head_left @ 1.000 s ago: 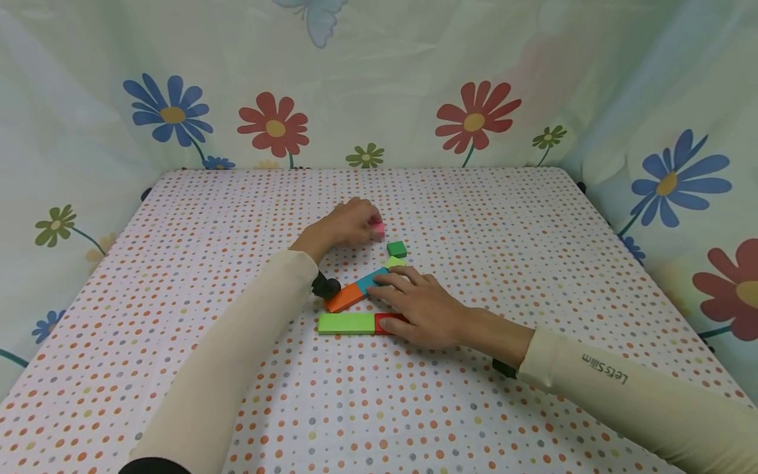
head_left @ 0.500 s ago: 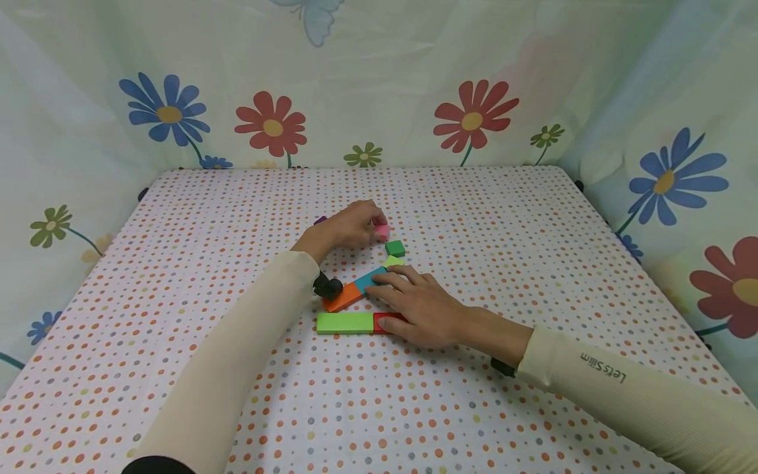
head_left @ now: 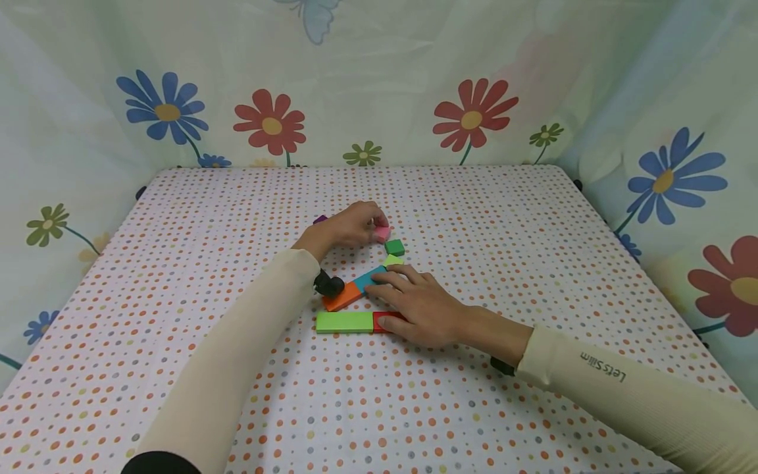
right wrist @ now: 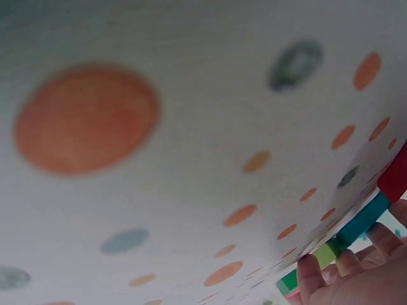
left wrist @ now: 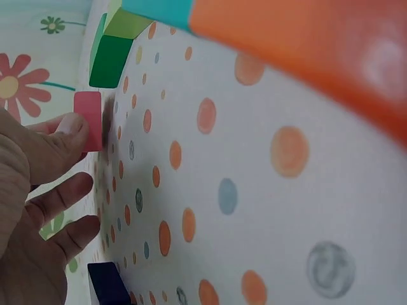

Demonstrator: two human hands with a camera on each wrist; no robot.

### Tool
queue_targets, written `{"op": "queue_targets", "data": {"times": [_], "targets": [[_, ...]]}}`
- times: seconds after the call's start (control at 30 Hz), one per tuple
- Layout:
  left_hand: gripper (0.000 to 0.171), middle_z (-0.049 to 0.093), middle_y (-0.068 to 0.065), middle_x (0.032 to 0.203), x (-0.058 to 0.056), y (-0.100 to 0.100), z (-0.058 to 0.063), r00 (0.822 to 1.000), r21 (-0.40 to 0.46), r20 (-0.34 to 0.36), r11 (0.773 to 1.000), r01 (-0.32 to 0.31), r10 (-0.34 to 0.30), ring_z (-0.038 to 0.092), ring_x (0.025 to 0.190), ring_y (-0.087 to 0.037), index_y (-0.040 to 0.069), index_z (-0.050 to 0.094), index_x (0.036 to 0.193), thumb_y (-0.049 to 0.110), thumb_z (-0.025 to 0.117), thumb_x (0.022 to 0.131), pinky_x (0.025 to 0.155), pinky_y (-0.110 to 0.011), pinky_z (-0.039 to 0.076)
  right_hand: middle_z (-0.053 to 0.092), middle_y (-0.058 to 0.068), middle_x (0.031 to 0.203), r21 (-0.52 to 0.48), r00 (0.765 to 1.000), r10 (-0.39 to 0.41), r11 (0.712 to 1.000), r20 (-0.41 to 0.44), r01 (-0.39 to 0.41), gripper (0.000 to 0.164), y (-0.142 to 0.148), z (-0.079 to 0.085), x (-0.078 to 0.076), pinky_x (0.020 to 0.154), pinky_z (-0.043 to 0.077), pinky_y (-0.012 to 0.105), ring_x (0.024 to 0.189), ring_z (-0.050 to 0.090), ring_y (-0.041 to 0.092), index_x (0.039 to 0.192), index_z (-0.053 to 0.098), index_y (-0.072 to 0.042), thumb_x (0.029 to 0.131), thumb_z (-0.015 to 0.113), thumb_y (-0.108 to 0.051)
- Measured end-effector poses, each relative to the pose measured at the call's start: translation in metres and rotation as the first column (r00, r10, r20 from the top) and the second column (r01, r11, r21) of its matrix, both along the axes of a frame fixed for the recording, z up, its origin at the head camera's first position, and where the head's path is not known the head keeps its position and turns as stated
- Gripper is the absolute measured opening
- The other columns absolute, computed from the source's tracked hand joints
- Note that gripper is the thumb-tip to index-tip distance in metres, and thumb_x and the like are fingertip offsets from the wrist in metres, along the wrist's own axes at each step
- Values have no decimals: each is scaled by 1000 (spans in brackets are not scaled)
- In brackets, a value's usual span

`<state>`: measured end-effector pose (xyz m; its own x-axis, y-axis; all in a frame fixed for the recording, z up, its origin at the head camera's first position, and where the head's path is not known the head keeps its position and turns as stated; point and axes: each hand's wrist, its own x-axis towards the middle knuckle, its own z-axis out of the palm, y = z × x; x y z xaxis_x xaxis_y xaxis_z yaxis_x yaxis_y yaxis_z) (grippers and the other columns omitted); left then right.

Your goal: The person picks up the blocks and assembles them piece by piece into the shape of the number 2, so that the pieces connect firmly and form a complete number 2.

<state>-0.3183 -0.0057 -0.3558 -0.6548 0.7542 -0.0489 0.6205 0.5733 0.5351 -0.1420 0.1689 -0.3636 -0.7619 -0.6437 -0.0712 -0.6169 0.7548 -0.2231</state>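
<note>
My left hand [head_left: 354,224] pinches a small pink block [left wrist: 89,121] between thumb and finger. Just nearer and to the right of it lies a dark green block [head_left: 395,247]. From there a light green block [head_left: 393,261], a blue block [head_left: 370,280] and an orange block [head_left: 342,297] run in a slanting line towards the front left. My right hand [head_left: 428,309] lies with its fingers extended over the blue block and its thumb on a red block [head_left: 381,322]. Against the red block's left end sits a long light green block [head_left: 345,322]. The red block's right part is hidden.
A purple block [head_left: 320,218] sits behind my left wrist, partly hidden; it looks dark in the left wrist view. The table [head_left: 503,237] has a dotted cover. A flowered curtain [head_left: 379,79] surrounds its back and sides.
My left hand has shifted slightly right with the pink block, bringing it closer to the dark green one. The purple block has come into sight. My right hand stays in place.
</note>
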Motion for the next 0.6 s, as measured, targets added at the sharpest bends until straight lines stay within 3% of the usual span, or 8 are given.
{"op": "queue_targets", "data": {"times": [0.6], "targets": [[27,61,-13,124,1,7,-1,997,-27,-40,998,64,-65,55,118,-28,1,68,122,-1,62,96,106,-39,43,35,2,162,-6,1000,5,1000,-1,-5,56,1,-2,0,109,34,62,152,21,27,155,42,-22,105,48,-46]]}}
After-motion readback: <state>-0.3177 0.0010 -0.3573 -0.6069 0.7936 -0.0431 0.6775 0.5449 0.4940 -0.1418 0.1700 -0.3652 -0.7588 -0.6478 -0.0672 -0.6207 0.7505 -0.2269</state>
